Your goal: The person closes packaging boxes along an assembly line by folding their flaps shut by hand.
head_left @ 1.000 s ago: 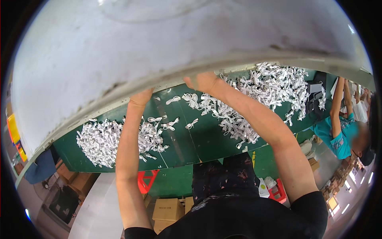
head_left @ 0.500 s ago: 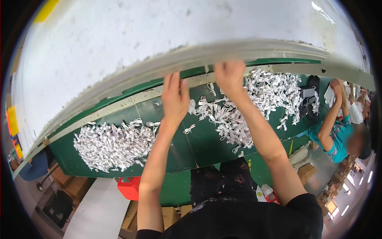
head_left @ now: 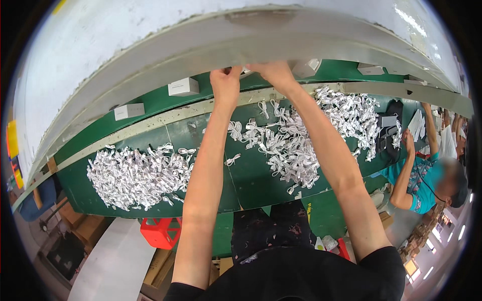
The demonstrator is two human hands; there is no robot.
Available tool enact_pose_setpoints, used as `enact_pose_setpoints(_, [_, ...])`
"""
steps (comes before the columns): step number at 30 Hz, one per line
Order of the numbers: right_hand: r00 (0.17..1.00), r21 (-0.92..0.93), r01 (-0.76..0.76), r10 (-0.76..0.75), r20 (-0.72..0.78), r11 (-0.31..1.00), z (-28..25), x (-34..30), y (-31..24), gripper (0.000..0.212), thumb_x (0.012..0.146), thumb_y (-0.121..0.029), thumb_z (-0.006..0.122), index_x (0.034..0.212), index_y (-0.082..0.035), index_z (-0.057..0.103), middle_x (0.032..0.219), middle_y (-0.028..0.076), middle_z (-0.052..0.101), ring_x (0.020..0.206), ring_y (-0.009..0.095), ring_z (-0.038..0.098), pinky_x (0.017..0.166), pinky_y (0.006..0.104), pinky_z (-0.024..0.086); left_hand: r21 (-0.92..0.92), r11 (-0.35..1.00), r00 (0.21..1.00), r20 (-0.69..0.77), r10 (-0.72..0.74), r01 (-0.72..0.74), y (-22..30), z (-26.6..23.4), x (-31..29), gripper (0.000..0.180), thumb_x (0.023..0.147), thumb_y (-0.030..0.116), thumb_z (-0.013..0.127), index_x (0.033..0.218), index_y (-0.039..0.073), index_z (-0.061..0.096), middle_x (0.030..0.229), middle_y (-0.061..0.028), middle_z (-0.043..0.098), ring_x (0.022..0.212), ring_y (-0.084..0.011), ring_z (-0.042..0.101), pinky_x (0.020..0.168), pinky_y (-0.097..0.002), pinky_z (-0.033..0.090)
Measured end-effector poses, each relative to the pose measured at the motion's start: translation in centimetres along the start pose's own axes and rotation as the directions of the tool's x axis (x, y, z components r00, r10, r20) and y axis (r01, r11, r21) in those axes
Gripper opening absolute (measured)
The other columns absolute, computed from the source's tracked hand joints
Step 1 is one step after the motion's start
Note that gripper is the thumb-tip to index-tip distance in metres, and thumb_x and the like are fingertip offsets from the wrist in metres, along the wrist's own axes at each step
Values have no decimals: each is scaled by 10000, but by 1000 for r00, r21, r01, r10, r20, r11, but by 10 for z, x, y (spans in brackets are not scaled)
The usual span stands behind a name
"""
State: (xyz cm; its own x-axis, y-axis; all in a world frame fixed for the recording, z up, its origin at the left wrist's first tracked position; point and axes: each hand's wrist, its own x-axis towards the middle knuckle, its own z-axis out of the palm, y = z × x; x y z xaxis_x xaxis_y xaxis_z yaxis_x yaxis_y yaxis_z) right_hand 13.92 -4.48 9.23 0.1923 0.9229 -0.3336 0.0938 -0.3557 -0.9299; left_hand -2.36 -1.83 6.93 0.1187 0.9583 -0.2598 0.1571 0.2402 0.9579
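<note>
Beneath the overhanging edge of a white shelf, the head camera is showing the left hand and the right hand working close beside each other, beyond a pale rail. A small pale item is sitting between them, partly hidden. The left fingers are bending inward and the right ones are pointing toward them, but the shelf edge is covering the tips, so I cannot tell whether either hand is clamping the item or only touching it.

Along a green strip behind the rail, one white box is standing just left of the left hand, and another white carton is standing farther left. To the right of the right hand, a tilted box is showing partly.

Nearer the body, a green table is bearing a left heap of white cables and a larger right heap; the right forearm is passing over the latter. One loose cable bundle is lying between the heaps. A red stool is standing below the table's near edge. Far right, a co-worker in a teal shirt is reaching over the table's end.
</note>
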Motion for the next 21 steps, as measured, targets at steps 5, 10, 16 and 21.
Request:
enact_pose_setpoints(5, [958, -126, 227, -244, -151, 966, 11, -9, 5, 228, 921, -88, 795, 1122, -40, 699, 1057, 36, 696, 681, 83, 573, 619, 292, 493, -23, 1000, 993, 112, 22, -19, -10, -17, 16, 159, 1010, 37, 695, 1135, 79, 784, 993, 24, 713, 808, -64, 558, 686, -255, 448])
enact_pose_setpoints(10, [980, -146, 178, -189, -68, 973, -3, -9, 6, 152, 942, -56, 757, 1076, -60, 687, 1039, 53, 684, 670, 105, 617, 604, 315, 513, -96, 964, 947, 186, 263, -249, -17, -22, 4, 209, 1029, -19, 617, 1144, 68, 768, 1181, 2, 741, 869, -69, 606, 788, -250, 506])
enact_pose_setpoints(16, [653, -602, 585, -756, -50, 544, 31, 7, 22, 124, 932, -169, 759, 1041, -110, 758, 883, 119, 737, 711, 312, 690, 681, 424, 567, 151, 967, 971, 156, 181, -204, -25, -51, 10, 243, 975, -41, 644, 1172, 64, 740, 969, 6, 725, 800, -55, 609, 710, -255, 519])
enact_pose_setpoints(21, [911, -225, 399, -413, -14, 889, 9, 3, 19, 190, 1053, -15, 611, 1219, -59, 692, 1036, 17, 678, 776, 75, 591, 664, 248, 497, -277, 889, 931, -71, 358, -363, -1, -11, 15, 270, 859, -123, 556, 1015, 20, 724, 923, -49, 689, 758, -108, 601, 671, -279, 490])
